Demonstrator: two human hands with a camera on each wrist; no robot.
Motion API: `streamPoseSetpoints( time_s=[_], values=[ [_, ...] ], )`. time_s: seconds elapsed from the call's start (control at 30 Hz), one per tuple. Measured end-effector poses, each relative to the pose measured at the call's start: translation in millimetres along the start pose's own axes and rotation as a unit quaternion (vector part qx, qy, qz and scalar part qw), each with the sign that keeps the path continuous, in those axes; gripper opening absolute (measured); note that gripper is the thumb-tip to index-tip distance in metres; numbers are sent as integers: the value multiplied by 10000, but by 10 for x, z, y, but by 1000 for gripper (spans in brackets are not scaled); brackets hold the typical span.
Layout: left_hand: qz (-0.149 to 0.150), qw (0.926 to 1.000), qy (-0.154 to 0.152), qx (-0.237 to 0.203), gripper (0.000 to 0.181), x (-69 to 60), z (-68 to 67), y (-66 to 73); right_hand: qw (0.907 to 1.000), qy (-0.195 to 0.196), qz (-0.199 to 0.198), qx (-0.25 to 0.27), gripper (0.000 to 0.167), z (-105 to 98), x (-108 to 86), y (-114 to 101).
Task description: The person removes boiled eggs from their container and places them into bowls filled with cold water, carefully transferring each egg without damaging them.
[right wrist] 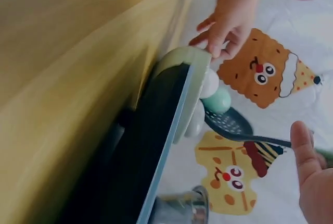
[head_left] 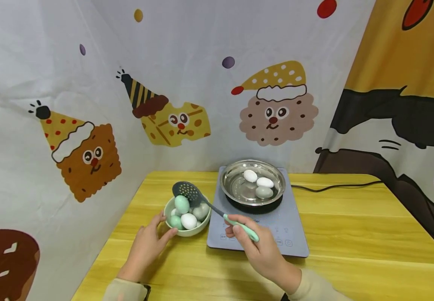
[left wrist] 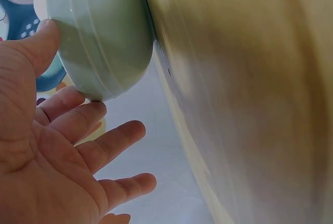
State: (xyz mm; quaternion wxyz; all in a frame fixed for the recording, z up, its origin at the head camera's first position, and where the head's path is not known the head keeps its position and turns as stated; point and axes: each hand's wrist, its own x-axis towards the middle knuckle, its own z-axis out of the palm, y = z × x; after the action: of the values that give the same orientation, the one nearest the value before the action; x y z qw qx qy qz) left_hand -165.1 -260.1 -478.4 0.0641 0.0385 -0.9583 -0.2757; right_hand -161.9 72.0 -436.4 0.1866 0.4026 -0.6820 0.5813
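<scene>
A pale green bowl [head_left: 189, 232] holds several white, grey and green eggs. At its left side my left hand [head_left: 147, 246] holds it lightly, thumb at the rim and two fingertips against the wall; the other fingers stand spread in the left wrist view [left wrist: 52, 146]. My right hand [head_left: 260, 251] grips the mint handle of a dark slotted skimmer [head_left: 188, 192]. The skimmer's head is tilted at the bowl's back, beside a green egg [head_left: 181, 204]. Two white eggs and a grey egg [head_left: 264, 192] lie in a steel pan [head_left: 237, 190].
The pan stands on a grey induction cooker [head_left: 296, 234], right of the bowl. A black cable [head_left: 316, 191] runs right across the wooden table [head_left: 360, 234]. Printed cloth [head_left: 186, 62] hangs behind and at the left. In the right wrist view the cooker's edge [right wrist: 164, 156] partly hides the bowl.
</scene>
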Motion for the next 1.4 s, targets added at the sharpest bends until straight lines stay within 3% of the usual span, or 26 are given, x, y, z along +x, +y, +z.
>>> streamPoseSetpoints(
  time_s=[0.13,0.33,0.43,0.57,0.73,0.9,0.97,1.1,1.27,1.4],
  values=[
    [35,10000,13,21,77,1,5,-7,9921,-83,-815,-947,43,-53,-16,-21],
    [37,10000,-40,19,77,2,2,-7,9869,581,-1258,-828,31,-350,11,-52],
    [50,10000,-30,29,79,1,-2,-7,9842,917,-1159,-971,30,-607,1,-76],
    [87,9999,18,48,78,-2,-9,-3,9730,1155,-700,-1870,34,-986,-60,-116],
    [164,9996,198,103,69,-23,-21,8,9540,573,5,-2943,36,-1352,-170,-157],
    [252,9989,378,69,46,-6,-38,28,9401,-190,20,-3403,40,-1565,-172,-255],
    [226,9992,341,-6,42,10,-45,34,9427,-397,35,-3312,40,-1605,-144,-299],
    [197,9995,227,-125,45,11,-56,36,9588,-536,294,-2775,38,-1607,-117,-345],
    [291,9993,151,-159,53,21,-57,40,9742,-405,412,-2180,40,-1522,-202,-277],
    [157,9996,-26,-215,46,51,-67,53,9819,-242,353,-1844,42,-1445,-258,-185]
  ],
)
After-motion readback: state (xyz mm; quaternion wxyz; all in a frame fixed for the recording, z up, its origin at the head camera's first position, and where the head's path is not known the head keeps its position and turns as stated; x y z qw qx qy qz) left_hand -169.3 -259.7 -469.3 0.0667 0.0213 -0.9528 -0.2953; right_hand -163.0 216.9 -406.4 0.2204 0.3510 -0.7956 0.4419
